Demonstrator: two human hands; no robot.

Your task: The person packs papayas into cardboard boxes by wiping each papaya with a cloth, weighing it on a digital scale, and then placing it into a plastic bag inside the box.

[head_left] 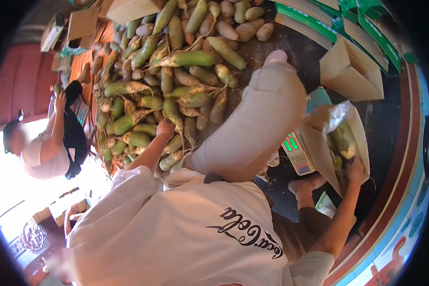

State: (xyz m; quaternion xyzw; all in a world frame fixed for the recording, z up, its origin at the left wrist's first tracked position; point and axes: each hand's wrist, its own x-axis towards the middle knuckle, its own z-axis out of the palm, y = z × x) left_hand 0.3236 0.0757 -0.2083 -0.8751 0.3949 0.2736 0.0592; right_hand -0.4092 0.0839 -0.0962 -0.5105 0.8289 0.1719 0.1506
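Note:
My left hand (165, 128) reaches into the big pile of green radishes (133, 88). Its fingers are closed at a green radish (172, 113) with long thin roots; some fingertips are hidden. On the other side, my right hand (354, 169) is inside an open cardboard box (319, 143), closed at the lower end of a large green radish (343, 141). That hand's fingers are partly hidden by the radish and the box wall. A clear plastic bag (339, 114) sticks up at the box's far edge.
A digital scale (298, 155) with lit green digits stands beside the box. My bent leg (257, 114) lies between pile and box. Another carton (350, 71) and green-edged flat boxes (310, 16) are farther back. At the left, another person (47, 152) sits by the pile.

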